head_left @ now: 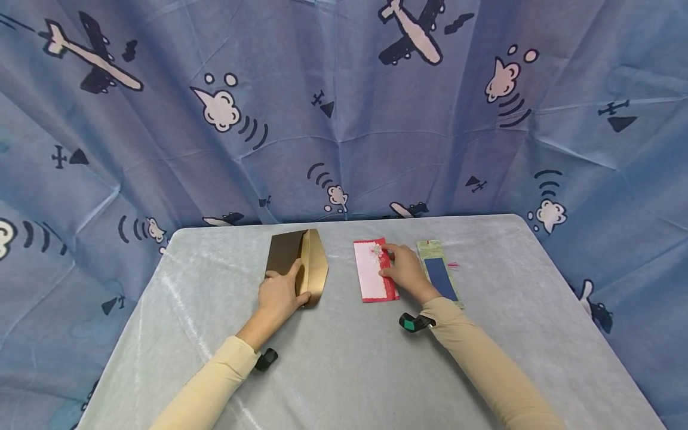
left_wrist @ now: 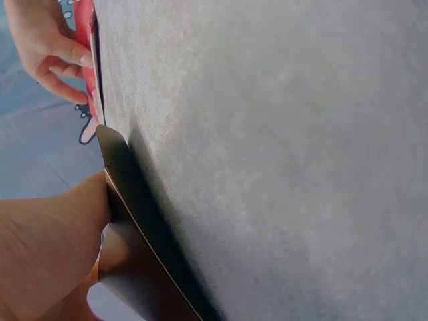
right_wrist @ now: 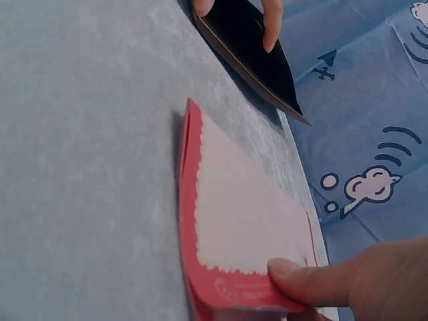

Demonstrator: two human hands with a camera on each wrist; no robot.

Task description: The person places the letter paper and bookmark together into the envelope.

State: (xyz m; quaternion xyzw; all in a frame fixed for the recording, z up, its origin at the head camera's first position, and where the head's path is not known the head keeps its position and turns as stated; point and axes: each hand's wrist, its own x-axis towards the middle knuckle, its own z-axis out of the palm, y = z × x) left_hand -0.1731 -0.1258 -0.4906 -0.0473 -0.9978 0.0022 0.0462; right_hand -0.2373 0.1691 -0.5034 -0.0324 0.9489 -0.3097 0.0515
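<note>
My left hand (head_left: 278, 292) grips a gold-brown paper envelope (head_left: 283, 249) at the left of the table, its pointed flap (head_left: 319, 263) spread open to the right. The thumb lies by the lower end of the flap, and the index finger reaches over the envelope's opening. Toward the middle, my right hand (head_left: 407, 269) pinches the right edge of a red and pale pink greeting card (right_wrist: 247, 200) decorated with a small flower. In the right wrist view the thumb presses on the card's front; the fingers beneath are mostly hidden.
Just right of the right hand lies a green card with a dark blue panel (head_left: 439, 276) and a pink tassel (head_left: 453, 265), partly covered by the wrist. The grey cloth-covered table (head_left: 344, 364) ends at a blue airplane-print curtain (head_left: 344, 119) behind.
</note>
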